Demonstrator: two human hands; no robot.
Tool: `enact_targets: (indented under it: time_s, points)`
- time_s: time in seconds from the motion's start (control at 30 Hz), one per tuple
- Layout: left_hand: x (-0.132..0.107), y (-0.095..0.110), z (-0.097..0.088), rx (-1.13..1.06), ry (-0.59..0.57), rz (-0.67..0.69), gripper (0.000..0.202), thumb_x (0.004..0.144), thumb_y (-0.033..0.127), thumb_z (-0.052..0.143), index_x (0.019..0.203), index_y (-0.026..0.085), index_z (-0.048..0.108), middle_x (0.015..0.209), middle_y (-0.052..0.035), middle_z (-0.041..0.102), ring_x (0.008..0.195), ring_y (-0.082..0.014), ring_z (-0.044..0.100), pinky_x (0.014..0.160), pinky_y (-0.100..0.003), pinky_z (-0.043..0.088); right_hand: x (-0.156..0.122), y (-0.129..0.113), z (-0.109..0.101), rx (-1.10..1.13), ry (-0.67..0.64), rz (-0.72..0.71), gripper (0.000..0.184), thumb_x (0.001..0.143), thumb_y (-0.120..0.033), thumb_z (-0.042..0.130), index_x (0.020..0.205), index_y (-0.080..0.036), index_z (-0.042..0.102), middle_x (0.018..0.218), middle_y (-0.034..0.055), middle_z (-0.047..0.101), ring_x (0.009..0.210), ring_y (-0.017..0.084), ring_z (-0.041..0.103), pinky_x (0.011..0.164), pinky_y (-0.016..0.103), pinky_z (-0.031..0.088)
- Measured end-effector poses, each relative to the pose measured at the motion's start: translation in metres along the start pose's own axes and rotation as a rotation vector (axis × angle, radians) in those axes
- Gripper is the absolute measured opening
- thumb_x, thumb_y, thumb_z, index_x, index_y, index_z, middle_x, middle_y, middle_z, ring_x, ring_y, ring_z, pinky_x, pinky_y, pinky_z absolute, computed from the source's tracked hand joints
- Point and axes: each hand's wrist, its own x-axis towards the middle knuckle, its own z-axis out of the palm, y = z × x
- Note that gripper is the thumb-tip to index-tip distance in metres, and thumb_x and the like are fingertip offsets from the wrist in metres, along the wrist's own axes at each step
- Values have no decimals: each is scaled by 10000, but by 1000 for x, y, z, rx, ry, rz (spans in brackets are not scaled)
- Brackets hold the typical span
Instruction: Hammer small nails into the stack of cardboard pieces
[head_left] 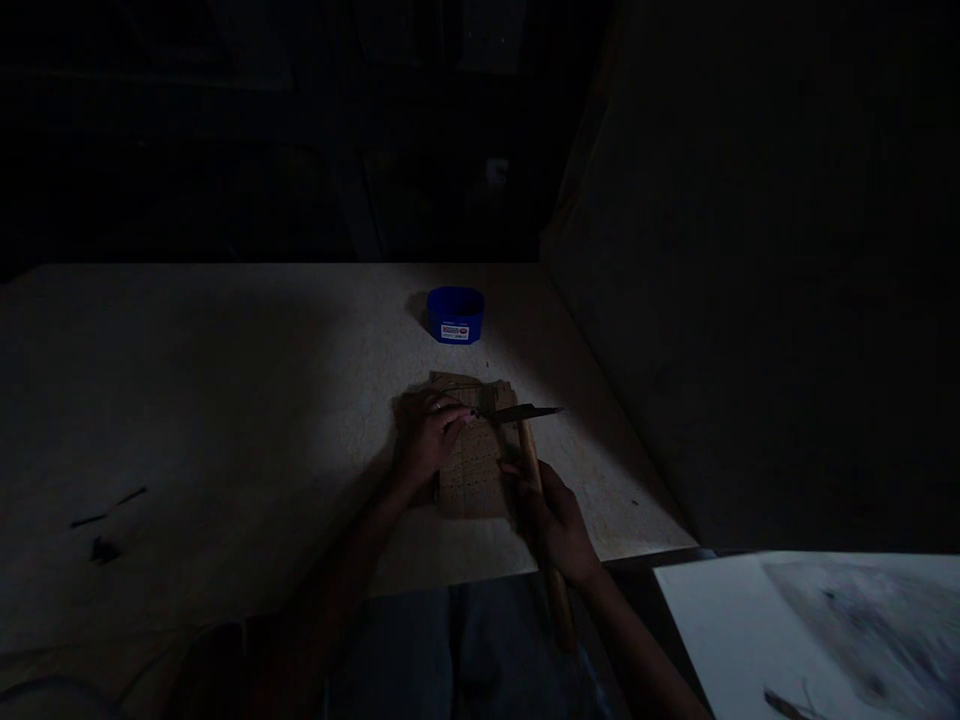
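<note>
In my right hand is a hammer with a long wooden handle, its narrow dark metal head turned to the right and left above a brown block. My fingers are wrapped round the handle below the head. My left hand rests over the left side of the block, thumb and finger pinched together near the hammer's head. A small dark thing shows at those fingertips, too dim to name. Rows of small holes or marks cover the block's top, and loose-looking flat pieces lie at its far edge.
A blue plastic tub with a white label stands behind the block on the pale table. Thin dark scraps lie at the left. A dark wall or panel borders the right side. A white sheet lies at lower right.
</note>
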Motion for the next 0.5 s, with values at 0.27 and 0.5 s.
enact_targets:
  time_s: [0.27,0.5]
  points:
    - [-2,0,0,49,19,74,156,951,262,609,974,218,757,949,-48,719,956,-207,614,884,-390,508,-4,-20,-5,42,10,-7,391,966,-496,525,1154,-198,695,1079,77,747,548,120,573,482,245,470]
    - [-1,4,-2,100,-27,30,148,934,227,621,943,245,768,965,-44,717,970,-212,619,928,-411,495,-2,-63,-10,-238,0,-218,370,1002,-441,477,1196,-188,665,798,17,716,663,164,637,592,240,486]
